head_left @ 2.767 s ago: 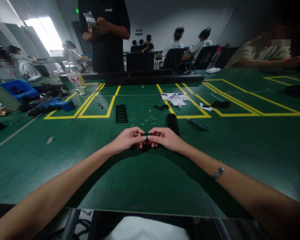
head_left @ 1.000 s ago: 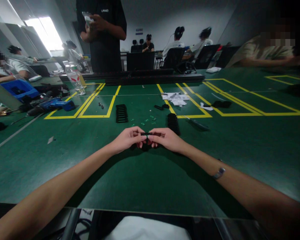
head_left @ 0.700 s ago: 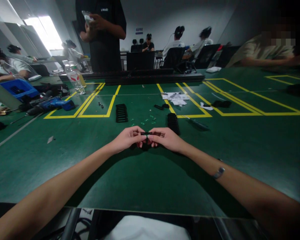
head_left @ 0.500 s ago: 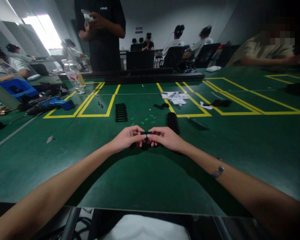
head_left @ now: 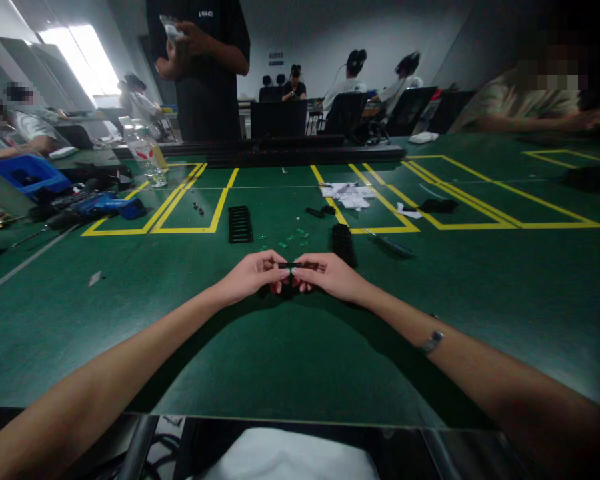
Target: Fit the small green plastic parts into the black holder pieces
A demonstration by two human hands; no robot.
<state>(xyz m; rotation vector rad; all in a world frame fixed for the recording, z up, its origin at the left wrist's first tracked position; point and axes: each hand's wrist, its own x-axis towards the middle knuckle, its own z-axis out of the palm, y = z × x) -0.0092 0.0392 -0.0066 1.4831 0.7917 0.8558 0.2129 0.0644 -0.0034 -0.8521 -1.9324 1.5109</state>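
My left hand [head_left: 257, 273] and my right hand [head_left: 323, 272] meet over the green table, pinching a small black bar-shaped part [head_left: 290, 265] between them. Each thumb presses on it from the near side; the fingers hide much of the part. Just beyond my hands lie several small green pieces [head_left: 289, 239], perhaps circuit boards. A black slotted frame [head_left: 240, 225] rests to the left of them. On the right, close to my right hand, stands a row of black parts [head_left: 343, 244]. Short black strips [head_left: 321, 211] lie a little farther back.
At the left are a blue power drill [head_left: 105, 207], a blue bin [head_left: 27, 175] and a plastic bottle [head_left: 147, 157]. White papers [head_left: 349, 194] and a clear-handled screwdriver-like tool [head_left: 390, 245] lie to the right. Long black bars [head_left: 305, 156] cross the table's far side; a person [head_left: 207, 73] stands behind them.
My hands keep the same pinch on the black part, with hardly any movement. The whole view has shifted very slightly.
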